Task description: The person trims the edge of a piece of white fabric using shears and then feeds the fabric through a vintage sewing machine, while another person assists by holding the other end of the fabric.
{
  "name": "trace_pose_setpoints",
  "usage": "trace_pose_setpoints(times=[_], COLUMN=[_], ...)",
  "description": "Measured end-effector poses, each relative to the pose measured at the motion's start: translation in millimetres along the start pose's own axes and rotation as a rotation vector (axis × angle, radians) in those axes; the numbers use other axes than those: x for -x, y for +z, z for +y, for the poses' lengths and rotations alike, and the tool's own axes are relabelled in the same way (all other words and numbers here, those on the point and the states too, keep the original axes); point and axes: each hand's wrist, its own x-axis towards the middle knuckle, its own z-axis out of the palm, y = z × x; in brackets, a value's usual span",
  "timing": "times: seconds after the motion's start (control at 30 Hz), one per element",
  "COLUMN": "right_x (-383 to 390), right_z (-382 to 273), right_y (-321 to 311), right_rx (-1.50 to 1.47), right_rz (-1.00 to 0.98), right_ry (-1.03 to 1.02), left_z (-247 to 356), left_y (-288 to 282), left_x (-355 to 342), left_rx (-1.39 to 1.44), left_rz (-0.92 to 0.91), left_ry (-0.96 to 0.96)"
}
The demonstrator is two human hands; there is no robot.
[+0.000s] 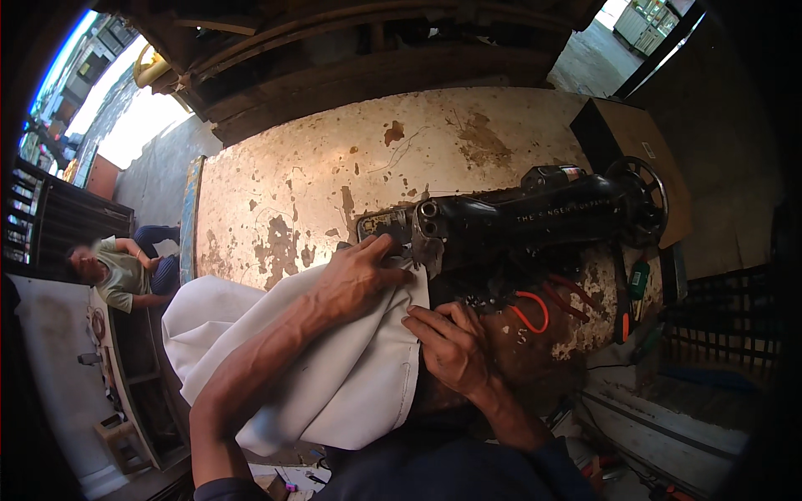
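A large white sheet of fabric or vinyl point(301, 384) lies across the front left of the worn table, its edge running under the head of a black sewing machine point(543, 213). My left hand point(368, 271) grips the material beside the needle area, fingers bent, partly hiding what is under them. Just below it and to the right, my right hand point(447, 342) pinches the sheet's stitched edge with curled fingers. The needle itself is hidden or too small to make out.
The scuffed table point(251, 192) carries red-handled tools point(530, 313), a green object point(639, 280) and a cardboard box point(672, 175) at the right. Another person point(121, 275) sits at the left beyond the table. A dark wooden structure point(368, 58) stands behind it.
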Motion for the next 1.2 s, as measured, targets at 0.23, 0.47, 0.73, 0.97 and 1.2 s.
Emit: trace_pose_setpoints(times=[0.23,0.47,0.73,0.97,1.2], right_x=[8,8,12,6,12], right_z=[-3,-9,-5,0,11], right_y=[3,5,12,1,-4], right_rx=[-0.012,0.003,0.044,-0.001,-0.035], right_rz=[-0.022,-0.016,-0.040,-0.074,-0.091], right_ry=[0.006,-0.016,-0.042,-0.059,-0.035], left_z=[17,4,-7,4,22], left_y=[-6,-16,-17,-16,-2], left_x=[2,25,24,23,23], left_rx=[-0.320,-0.307,-0.370,-0.301,-0.210], left_rz=[0.056,-0.195,-0.284,-0.264,-0.221], left_ry=[0.195,0.284,0.321,0.264,0.131])
